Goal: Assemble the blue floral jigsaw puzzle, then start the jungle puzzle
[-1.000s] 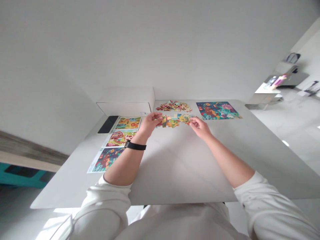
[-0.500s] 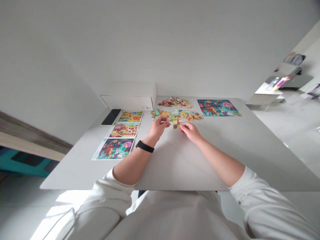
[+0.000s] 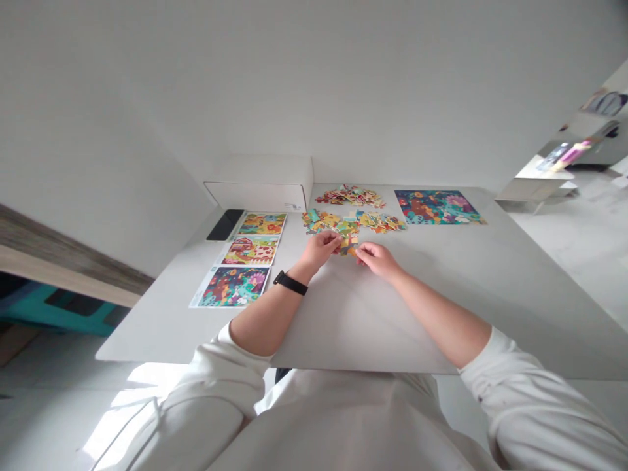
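Between my two hands is a small group of puzzle pieces (image 3: 349,244) in yellow, brown and orange. My left hand (image 3: 321,250) is closed at its left edge, thumb and fingers pinched on a puzzle piece. From the right, my right hand (image 3: 377,259) pinches the other edge, its fingertips closed on a puzzle piece there. Just beyond the hands lies a loose pile of yellow and green puzzle pieces (image 3: 380,222). Behind it is a second pile of red and cream puzzle pieces (image 3: 350,195). The fingertips partly hide the pieces they hold.
Three picture sheets (image 3: 234,286) lie in a column on the left of the grey table (image 3: 333,320), beside a black phone (image 3: 225,224). A white box (image 3: 255,195) stands at the back left against the wall. At the back right is a completed dark, colourful puzzle (image 3: 439,207).
My left hand has moved in from the left and closed at the edge of the pieces; before, its fingers were apart from them. The whole view has shifted slightly.
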A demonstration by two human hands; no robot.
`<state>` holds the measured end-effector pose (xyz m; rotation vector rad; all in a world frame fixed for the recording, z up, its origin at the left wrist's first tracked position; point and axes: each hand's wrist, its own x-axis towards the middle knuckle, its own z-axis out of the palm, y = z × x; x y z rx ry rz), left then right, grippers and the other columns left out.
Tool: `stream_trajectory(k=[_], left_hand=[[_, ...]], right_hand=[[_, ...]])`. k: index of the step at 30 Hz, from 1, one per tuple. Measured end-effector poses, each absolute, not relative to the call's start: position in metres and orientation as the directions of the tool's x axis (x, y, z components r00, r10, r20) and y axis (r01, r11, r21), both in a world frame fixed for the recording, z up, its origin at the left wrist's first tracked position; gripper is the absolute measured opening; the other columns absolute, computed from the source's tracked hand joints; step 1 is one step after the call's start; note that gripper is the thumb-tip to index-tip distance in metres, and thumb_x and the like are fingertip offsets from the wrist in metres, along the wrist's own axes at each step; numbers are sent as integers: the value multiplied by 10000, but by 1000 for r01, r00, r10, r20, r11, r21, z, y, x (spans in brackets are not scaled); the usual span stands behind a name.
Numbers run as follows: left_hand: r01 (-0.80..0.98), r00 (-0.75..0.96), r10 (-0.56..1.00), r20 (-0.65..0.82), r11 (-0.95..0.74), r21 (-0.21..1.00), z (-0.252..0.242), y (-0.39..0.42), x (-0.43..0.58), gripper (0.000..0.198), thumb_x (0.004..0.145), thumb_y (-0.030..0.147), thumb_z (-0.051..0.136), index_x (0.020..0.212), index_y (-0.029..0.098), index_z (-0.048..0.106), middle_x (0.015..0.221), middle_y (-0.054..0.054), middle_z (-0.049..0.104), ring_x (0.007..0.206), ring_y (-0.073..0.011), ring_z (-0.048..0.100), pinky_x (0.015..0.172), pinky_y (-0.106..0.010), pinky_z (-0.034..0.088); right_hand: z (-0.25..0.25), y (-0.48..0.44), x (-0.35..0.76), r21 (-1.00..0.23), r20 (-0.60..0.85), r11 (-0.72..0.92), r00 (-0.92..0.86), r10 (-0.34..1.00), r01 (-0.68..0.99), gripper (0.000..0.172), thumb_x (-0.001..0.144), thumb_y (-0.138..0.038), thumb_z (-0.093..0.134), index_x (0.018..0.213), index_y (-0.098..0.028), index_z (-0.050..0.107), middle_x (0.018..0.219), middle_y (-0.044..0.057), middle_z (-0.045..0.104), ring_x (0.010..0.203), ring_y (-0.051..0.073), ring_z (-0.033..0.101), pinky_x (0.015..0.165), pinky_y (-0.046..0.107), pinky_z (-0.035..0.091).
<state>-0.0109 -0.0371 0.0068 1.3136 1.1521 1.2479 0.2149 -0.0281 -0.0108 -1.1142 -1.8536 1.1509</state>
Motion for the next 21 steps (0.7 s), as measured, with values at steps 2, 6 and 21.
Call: stream_trajectory(k=[2,6,21], left_hand=[[45,51,994,100,-102,994,9,-38,-12,419,821,536,902,828,168,699,733,-35,698,652,-135,644,681,-290,562],[125,166,984,66,-87,988,21,-40,-22,375,803,469,918,867,158,719,763,-61,733,678,-149,680,684,-299,578],[760,237,935,-265,-8,650,39,-72,-113,298,753,461,804,888,196,781,765,-34,769,635,-158,647,576,-264,467]], right_hand=[[-11,-29,216,-901,105,261,-409,906,348,442,930,-669,665,780,-254,678,707,-8,719,622,179,568,615,295,424],[-6,-36,216,-882,82,272,-443,893,385,444,952,-643,647,756,-245,678,649,-19,683,546,157,493,564,293,364],[-13,-35,213,-791,138,401,-503,853,462,274,952,-484,637,901,-252,774,773,10,787,681,188,654,683,307,486]])
